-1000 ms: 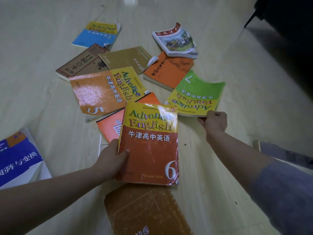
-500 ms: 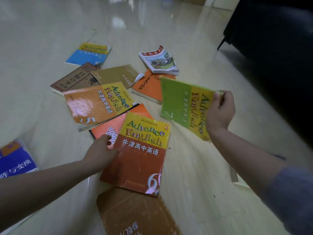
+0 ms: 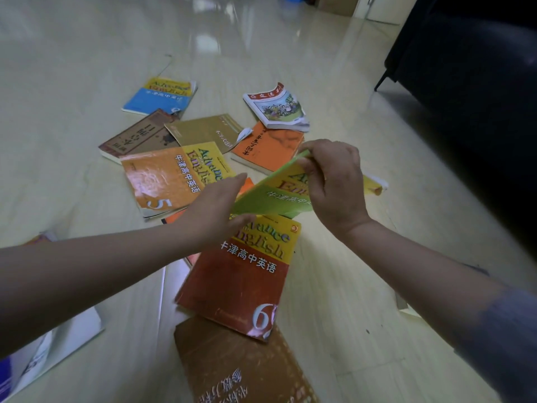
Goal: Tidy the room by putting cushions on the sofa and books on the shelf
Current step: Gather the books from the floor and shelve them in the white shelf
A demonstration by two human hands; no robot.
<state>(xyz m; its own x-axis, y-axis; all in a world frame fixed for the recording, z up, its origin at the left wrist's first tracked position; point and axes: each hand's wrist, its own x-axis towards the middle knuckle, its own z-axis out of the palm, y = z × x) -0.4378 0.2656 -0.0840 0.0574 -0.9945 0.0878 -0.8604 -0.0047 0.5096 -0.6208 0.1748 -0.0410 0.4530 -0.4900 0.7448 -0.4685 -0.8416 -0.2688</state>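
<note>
The right hand (image 3: pixel 334 187) is pinching the green book (image 3: pixel 270 199) by its top edge, holding it tilted over the red book (image 3: pixel 241 280) on the floor (image 3: pixel 334 301). The left hand (image 3: pixel 215 210), fingers straight, is reaching at its lower corner.

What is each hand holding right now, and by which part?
The right hand pinches the green-and-yellow English textbook by its upper edge. The left hand is open beside it, holding nothing.
</note>
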